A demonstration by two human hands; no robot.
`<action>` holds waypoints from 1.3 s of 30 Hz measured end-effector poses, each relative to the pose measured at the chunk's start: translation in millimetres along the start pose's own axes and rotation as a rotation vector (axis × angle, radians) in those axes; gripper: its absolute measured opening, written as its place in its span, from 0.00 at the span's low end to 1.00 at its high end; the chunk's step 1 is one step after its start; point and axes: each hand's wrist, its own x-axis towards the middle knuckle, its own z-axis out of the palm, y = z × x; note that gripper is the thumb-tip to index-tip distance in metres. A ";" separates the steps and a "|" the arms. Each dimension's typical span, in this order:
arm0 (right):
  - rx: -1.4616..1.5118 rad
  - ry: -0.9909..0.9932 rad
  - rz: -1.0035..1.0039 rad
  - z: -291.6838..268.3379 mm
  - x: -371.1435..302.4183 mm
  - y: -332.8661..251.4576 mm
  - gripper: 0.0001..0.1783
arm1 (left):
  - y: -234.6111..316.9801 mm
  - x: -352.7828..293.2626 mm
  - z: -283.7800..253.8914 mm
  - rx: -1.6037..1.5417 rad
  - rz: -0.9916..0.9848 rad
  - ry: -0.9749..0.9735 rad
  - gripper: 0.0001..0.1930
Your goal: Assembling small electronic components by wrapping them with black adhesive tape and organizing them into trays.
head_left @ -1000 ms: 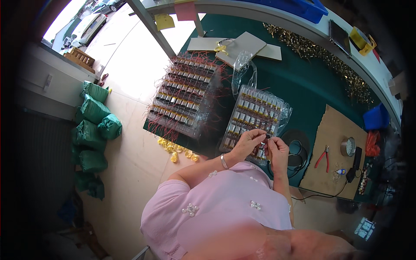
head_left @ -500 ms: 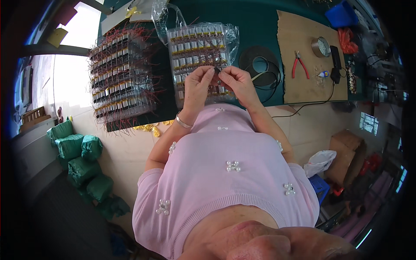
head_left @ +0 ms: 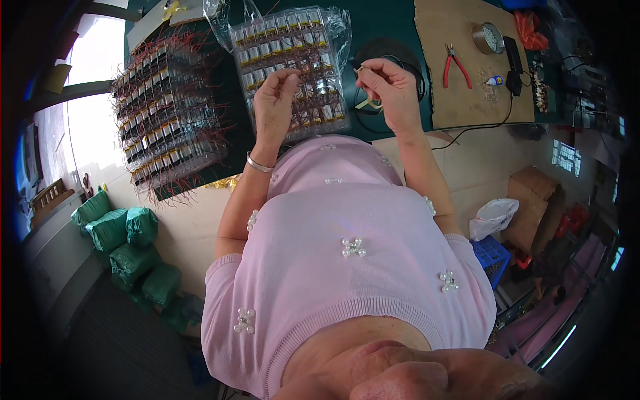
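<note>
My left hand (head_left: 275, 110) hangs over the left part of a clear plastic tray (head_left: 346, 120), its thumb and fingertips pinched together. What that pinch holds is too small to make out. The tray has rows of small silver cells (head_left: 269, 48) with yellow ends, and thin red wires lie tangled over its middle. Right of the tray, my right hand (head_left: 398, 100) is closed with thumb and forefinger together, a tiny pale bit at their tips. Below those fingers shows a curled pale strip (head_left: 364, 104), beside a roll of black tape (head_left: 380, 50) that the hand partly hides.
Stacked trays of wired cells (head_left: 167, 113) stand at the left on the green table. On the right, a cardboard sheet (head_left: 437, 17) bears red-handled pliers (head_left: 457, 67), a round tin (head_left: 488, 39), a small glue bottle (head_left: 495, 81) and a black device (head_left: 513, 83) with a cord.
My hands were together over the tray and have parted, the left toward the left and the right toward the tape roll. The whole view has shifted slightly.
</note>
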 end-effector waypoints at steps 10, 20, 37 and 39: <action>0.033 0.042 -0.052 -11.6 -2.2 -10.6 0.05 | -38.3 -10.6 29.6 0.914 0.498 -0.388 0.15; 0.052 -0.013 -0.016 -5.6 1.8 -2.5 0.04 | -41.0 -13.8 30.6 1.156 0.555 -0.418 0.12; -0.022 0.044 -0.045 7.5 1.7 -11.8 0.08 | 44.1 3.9 -42.1 -0.002 0.154 0.028 0.10; -0.043 0.009 -0.055 19.2 4.8 -18.5 0.08 | 56.1 3.4 -48.3 0.073 0.289 0.033 0.13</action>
